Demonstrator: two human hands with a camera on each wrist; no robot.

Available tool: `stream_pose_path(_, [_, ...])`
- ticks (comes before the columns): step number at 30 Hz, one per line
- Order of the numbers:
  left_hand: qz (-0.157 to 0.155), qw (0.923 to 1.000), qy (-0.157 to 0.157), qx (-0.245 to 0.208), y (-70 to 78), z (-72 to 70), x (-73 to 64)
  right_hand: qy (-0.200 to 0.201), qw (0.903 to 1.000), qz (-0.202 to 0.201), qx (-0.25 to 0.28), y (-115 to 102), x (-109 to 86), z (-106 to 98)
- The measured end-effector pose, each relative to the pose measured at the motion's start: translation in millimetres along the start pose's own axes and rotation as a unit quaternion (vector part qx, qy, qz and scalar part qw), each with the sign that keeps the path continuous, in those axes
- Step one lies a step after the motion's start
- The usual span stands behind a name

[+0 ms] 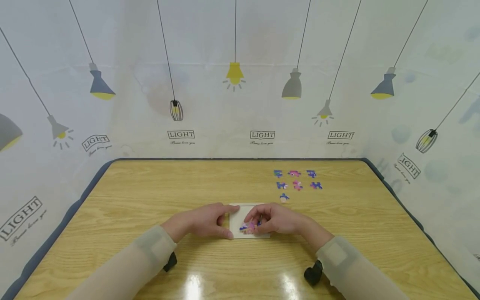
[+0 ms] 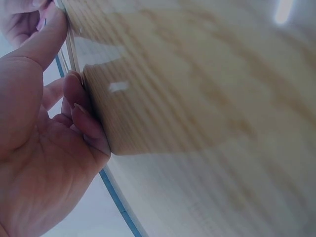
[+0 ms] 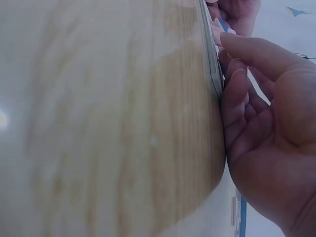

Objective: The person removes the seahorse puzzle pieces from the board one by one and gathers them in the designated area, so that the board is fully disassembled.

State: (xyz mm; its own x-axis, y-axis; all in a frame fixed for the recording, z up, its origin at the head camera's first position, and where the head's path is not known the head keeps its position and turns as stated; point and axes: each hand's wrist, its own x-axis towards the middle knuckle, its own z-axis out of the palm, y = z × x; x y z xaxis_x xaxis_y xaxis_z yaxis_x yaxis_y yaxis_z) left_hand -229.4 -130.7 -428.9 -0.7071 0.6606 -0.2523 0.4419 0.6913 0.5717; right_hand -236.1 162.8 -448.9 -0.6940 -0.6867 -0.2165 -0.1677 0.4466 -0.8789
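Note:
A shallow white puzzle tray [image 1: 235, 218] lies on the table in the head view. Several joined pink and blue jigsaw pieces [image 1: 247, 230] sit inside it. My left hand [image 1: 206, 219] holds the tray's left side, index finger at the far corner and thumb at the near corner. Over the tray's right part, my right hand [image 1: 279, 218] pinches a jigsaw piece [image 1: 259, 223] at the joined pieces, mostly covered by the fingers. In the right wrist view, a blue-edged piece [image 3: 221, 24] shows beyond the thumb. The left wrist view shows curled fingers beside the tray's edge.
Several loose jigsaw pieces [image 1: 297, 185] lie in rows on the wooden table [image 1: 168, 183], beyond the right hand. A white wall covering [image 1: 210, 116] printed with lamps surrounds the table's back and sides.

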Motion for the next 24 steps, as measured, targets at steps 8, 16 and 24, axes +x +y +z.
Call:
stream_pose_path(8, [-0.002, 1.0, -0.001, 0.005, 0.4, -1.0, -0.4, 0.007, 1.0, -0.006, -0.004, 2.2, 1.6, 0.9])
stream_pose_path(16, [-0.005, 1.0, -0.001, 0.005, 0.2, -1.5, -0.7, 0.032, 0.9993, 0.003, 0.018, 2.4, 1.4, 2.0])
stream_pose_path(24, [-0.008, 0.9999, -0.007, 0.002, 2.3, -2.2, -2.3, 0.068, 0.9966, 0.018, 0.044, -0.5, -5.2, -4.3])
